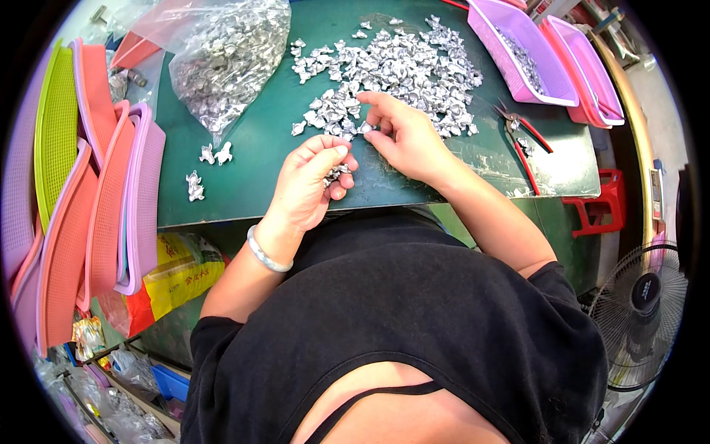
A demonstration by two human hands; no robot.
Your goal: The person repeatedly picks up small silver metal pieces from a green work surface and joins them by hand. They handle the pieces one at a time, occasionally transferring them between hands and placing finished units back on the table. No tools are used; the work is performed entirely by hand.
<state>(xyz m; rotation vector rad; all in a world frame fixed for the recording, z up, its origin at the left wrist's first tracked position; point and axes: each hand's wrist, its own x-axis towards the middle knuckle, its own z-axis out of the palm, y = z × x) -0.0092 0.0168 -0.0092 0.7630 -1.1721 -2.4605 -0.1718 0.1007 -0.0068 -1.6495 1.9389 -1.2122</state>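
Note:
Across the green tabletop (251,159) spreads a pile of small silver metal castings (414,63), some shaped like little figures. My left hand (312,177), with a pale bangle on its wrist, is closed around several of these castings (336,175), partly hidden by the fingers. To its right, my right hand (403,137) hovers at the pile's near edge. Its index finger sticks out, while the thumb and a curled finger close on a small silver casting (365,127). Three separate figure castings (195,186) lie at the left of the table.
A clear plastic bag (229,63) full of castings stands at the far left. Stacked pink, purple and green baskets (58,140) crowd the left side. Red-handled pliers (531,133) lie at the right, near a purple basket (551,92). A red stool (603,203) and a fan (642,318) stand beyond the table.

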